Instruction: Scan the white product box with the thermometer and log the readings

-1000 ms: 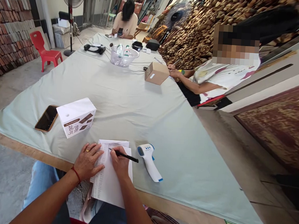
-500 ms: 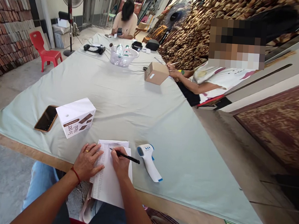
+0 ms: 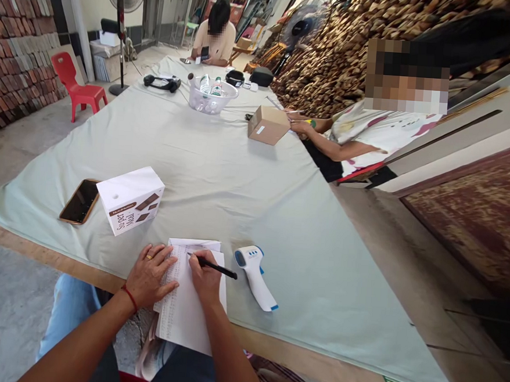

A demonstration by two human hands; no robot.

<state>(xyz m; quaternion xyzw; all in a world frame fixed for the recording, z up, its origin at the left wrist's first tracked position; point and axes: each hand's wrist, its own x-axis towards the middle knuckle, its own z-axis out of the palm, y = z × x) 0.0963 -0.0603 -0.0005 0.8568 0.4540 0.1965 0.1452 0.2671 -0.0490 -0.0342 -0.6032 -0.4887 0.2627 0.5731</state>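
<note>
A stack of printed white sheets (image 3: 187, 314) lies at the near edge of a table covered in pale green cloth (image 3: 222, 165). My left hand (image 3: 149, 275) rests flat on the sheets' left side, fingers spread. My right hand (image 3: 205, 278) grips a black pen (image 3: 212, 265) with its tip on the top sheet. A white and blue infrared thermometer (image 3: 255, 275) lies just right of the paper. A white box with brown print (image 3: 130, 200) and a phone in a brown case (image 3: 79, 201) sit to the left.
A person sits at the right side behind a small cardboard box (image 3: 268, 125). Another person sits at the far end with a phone. A clear bowl of bottles (image 3: 211, 95), a red chair (image 3: 76, 85), fans and stacked wood (image 3: 348, 46) surround the table.
The pen tip in my right hand shifts slightly on the sheet. The person at the right moves a little. Nothing else has moved.
</note>
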